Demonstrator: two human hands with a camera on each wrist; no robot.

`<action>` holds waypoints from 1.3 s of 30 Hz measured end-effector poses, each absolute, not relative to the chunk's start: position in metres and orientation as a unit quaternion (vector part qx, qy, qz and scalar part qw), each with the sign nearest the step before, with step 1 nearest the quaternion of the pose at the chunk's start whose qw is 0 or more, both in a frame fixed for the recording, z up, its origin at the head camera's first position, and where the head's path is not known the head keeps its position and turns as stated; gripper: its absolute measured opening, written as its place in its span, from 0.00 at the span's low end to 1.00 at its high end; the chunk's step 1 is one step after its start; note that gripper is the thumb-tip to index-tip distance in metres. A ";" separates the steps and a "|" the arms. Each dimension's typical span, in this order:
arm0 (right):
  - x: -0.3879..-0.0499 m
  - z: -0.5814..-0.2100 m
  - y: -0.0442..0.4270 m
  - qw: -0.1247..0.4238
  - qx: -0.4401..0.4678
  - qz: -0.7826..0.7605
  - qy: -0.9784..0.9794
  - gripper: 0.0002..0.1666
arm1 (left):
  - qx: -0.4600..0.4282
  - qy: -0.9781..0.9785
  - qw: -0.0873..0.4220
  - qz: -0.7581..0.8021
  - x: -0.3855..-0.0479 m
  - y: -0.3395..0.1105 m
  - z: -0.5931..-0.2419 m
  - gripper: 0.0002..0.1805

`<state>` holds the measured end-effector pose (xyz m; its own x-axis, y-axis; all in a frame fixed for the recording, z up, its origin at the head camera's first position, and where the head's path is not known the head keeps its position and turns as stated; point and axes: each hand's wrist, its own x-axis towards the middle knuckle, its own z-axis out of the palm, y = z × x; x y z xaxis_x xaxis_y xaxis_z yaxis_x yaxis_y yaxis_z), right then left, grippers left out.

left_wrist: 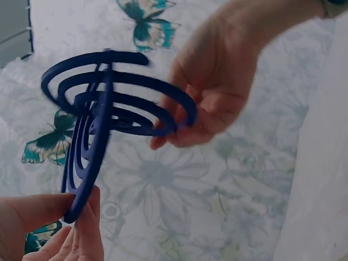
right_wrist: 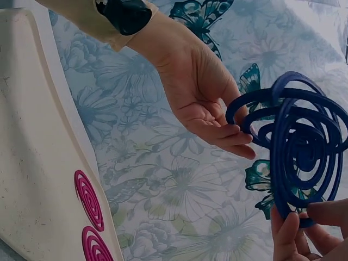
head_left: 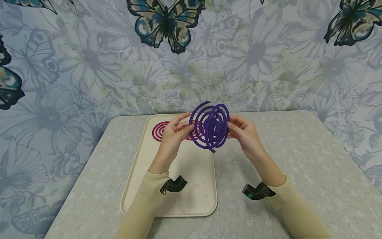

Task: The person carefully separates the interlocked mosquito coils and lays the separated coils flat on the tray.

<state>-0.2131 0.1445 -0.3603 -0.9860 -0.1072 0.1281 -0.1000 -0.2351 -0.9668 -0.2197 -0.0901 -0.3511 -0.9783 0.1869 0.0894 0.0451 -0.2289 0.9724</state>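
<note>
Purple spiral coils (head_left: 216,127) are held up above the far part of the tray, between both hands. Two rounds of coil cross each other at an angle; whether they are joined cannot be made out. My left hand (head_left: 173,139) pinches the rim of the left-hand coil between thumb and fingers. On the other side, my right hand (head_left: 246,136) pinches the outer rim of the right-hand coil. In the left wrist view the purple coils (left_wrist: 103,125) stand nearly crosswise, one upright and one flatter. Some inner turns overlap and hide one another.
A cream tray (head_left: 194,186) with small dark specks lies on the pale patterned table (head_left: 292,149). Near its far end lie two flat pink spirals, the left one (right_wrist: 89,200) and another (right_wrist: 97,247), partly behind my left hand in the head view. Butterfly-printed cloth (head_left: 185,76) hangs behind.
</note>
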 end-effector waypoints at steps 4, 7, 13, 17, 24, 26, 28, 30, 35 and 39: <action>-0.214 -0.361 0.145 0.008 -0.081 -0.758 0.648 0.10 | 0.123 0.590 0.092 0.792 -0.219 -0.090 -0.350 0.25; -0.213 -0.362 0.146 0.017 -0.099 -0.745 0.660 0.09 | 0.149 0.600 0.114 0.778 -0.218 -0.090 -0.349 0.24; -0.209 -0.359 0.150 0.013 -0.166 -0.718 0.676 0.11 | 0.157 0.632 0.094 0.753 -0.215 -0.086 -0.348 0.23; -0.207 -0.354 0.154 0.001 -0.171 -0.719 0.673 0.12 | 0.163 0.659 0.048 0.733 -0.212 -0.086 -0.347 0.25; -0.204 -0.345 0.156 0.040 -0.132 -0.689 0.712 0.21 | 0.178 0.695 -0.079 0.692 -0.212 -0.083 -0.352 0.23; -0.204 -0.345 0.155 0.035 -0.121 -0.663 0.738 0.26 | 0.172 0.699 -0.112 0.685 -0.213 -0.083 -0.354 0.22; -0.205 -0.347 0.153 0.013 -0.110 -0.639 0.761 0.28 | 0.163 0.702 -0.137 0.680 -0.214 -0.083 -0.355 0.21; -0.206 -0.350 0.151 -0.013 -0.100 -0.625 0.774 0.29 | 0.158 0.702 -0.152 0.678 -0.214 -0.082 -0.356 0.20; -0.211 -0.356 0.149 -0.048 -0.089 -0.628 0.772 0.26 | 0.149 0.694 -0.156 0.687 -0.216 -0.081 -0.358 0.19; -0.215 -0.359 0.150 -0.032 -0.084 -0.676 0.732 0.24 | 0.119 0.672 -0.138 0.717 -0.219 -0.081 -0.359 0.19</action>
<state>-0.2149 0.1500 -0.3592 -0.9839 -0.0792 0.1601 -0.1658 0.0726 -0.9835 -0.2189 -0.0813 -0.3589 -0.9334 -0.0384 0.3567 0.3585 -0.0577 0.9318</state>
